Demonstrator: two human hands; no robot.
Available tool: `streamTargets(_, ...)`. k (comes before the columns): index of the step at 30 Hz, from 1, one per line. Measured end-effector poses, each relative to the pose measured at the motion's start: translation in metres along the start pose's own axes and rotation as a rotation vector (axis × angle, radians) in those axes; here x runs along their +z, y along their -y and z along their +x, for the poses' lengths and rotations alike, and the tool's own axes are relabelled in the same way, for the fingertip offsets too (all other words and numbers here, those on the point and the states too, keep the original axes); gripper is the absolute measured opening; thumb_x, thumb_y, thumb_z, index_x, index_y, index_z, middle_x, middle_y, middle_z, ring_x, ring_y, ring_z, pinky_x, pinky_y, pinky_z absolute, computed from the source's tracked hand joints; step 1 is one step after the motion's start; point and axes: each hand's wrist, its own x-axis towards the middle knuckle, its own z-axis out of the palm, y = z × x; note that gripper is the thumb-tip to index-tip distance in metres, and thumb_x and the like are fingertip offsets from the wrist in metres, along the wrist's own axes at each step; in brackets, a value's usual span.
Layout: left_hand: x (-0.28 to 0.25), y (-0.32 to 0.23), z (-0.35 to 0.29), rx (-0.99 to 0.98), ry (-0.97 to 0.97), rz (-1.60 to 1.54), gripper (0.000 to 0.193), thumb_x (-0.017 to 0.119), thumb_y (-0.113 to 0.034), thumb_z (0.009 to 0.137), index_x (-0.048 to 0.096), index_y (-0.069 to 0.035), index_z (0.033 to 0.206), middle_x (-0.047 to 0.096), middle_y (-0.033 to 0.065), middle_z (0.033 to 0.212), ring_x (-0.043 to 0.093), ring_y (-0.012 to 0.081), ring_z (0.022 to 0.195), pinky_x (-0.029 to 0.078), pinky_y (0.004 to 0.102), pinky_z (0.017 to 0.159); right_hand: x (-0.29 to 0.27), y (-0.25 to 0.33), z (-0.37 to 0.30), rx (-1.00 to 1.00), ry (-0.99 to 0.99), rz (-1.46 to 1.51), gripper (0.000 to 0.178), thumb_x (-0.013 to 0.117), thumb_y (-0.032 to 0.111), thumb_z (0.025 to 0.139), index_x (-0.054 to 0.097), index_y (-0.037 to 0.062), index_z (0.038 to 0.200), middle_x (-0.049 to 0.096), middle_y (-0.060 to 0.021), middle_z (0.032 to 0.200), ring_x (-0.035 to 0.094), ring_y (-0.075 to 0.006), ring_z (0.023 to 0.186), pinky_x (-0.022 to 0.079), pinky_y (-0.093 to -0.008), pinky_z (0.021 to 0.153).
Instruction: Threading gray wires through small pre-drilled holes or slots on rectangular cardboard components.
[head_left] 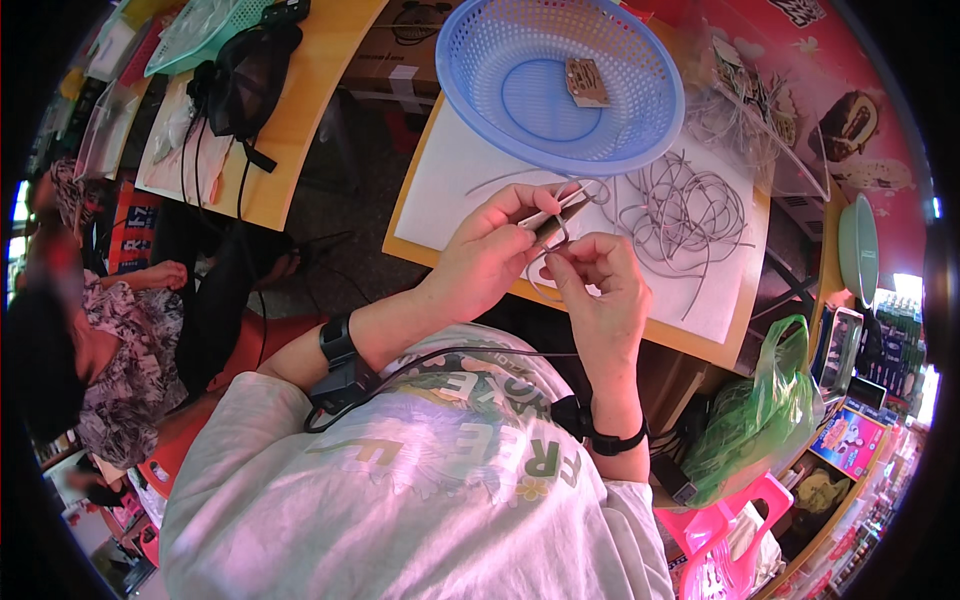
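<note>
My left hand (487,250) is closed, its thumb and fingers pinching a small flat brown piece (568,217) that looks like a wooden or card tag. A thin grey cord loops around that piece. My right hand (606,285) is closed just beside it, thumb and fingertips pressed together on the cord. The exact spot where the cord meets the piece is too small to make out. On the white table cover to the right lies a loose tangle of grey cord (685,215). Directly beyond my hands stands a blue plastic basket (470,115), with a brown patterned tag (587,82) inside.
Clear plastic bags (735,110) with bundled pieces lie right of the basket. A green plastic bag (755,435) hangs over a pink stool (765,490) at my right. Another table (300,130) with a black bag (255,80) stands left. A person (130,330) sits at far left.
</note>
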Motion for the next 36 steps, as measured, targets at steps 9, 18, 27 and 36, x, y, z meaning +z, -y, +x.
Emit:
streamTargets(9, -0.007, 0.008, -0.002, 0.146, 0.089, 0.293, 0.032, 0.035, 0.006, 0.086, 0.048, -0.005, 0.114, 0.037, 0.0079, 0.143, 0.049, 0.0119, 0.11, 0.046, 0.029, 0.084, 0.008, -0.006, -0.002, 0.005, -0.006, 0.194, 0.018, 0.066, -0.002, 0.085, 0.055, -0.0008, 0.099, 0.067, -0.0095, 0.087, 0.069, -0.0149, 0.081, 0.054, -0.0251, 0.069)
streamTargets(18, -0.023, 0.015, -0.001, 0.392, 0.143, 0.801, 0.043, 0.035, 0.014, 0.085, 0.037, -0.002, 0.125, 0.038, 0.0184, 0.141, 0.044, 0.0211, 0.123, 0.038, 0.0325, 0.101, 0.014, -0.009, -0.005, -0.156, -0.044, -0.096, 0.021, 0.065, 0.003, 0.086, 0.064, 0.0036, 0.107, 0.067, -0.0103, 0.093, 0.068, -0.0184, 0.078, 0.053, -0.0277, 0.069)
streamTargets(27, -0.032, 0.021, -0.005, 0.445, 0.141, 0.958, 0.045, 0.035, 0.014, 0.086, 0.033, -0.001, 0.129, 0.037, 0.0206, 0.141, 0.041, 0.0264, 0.13, 0.035, 0.0357, 0.104, 0.015, -0.011, -0.003, -0.201, 0.005, -0.292, 0.015, 0.064, 0.008, 0.086, 0.064, 0.004, 0.1, 0.065, -0.0114, 0.087, 0.064, -0.0281, 0.072, 0.051, -0.0341, 0.062)
streamTargets(36, -0.042, 0.025, -0.004, 0.351, 0.065, 0.711, 0.046, 0.037, 0.005, 0.093, 0.028, -0.001, 0.137, 0.036, 0.0179, 0.144, 0.036, 0.0247, 0.134, 0.028, 0.0372, 0.11, 0.009, 0.025, -0.015, -0.531, -0.02, -0.448, 0.009, 0.064, 0.0, 0.083, 0.062, 0.0022, 0.091, 0.064, -0.0097, 0.088, 0.062, -0.025, 0.075, 0.05, -0.0319, 0.066)
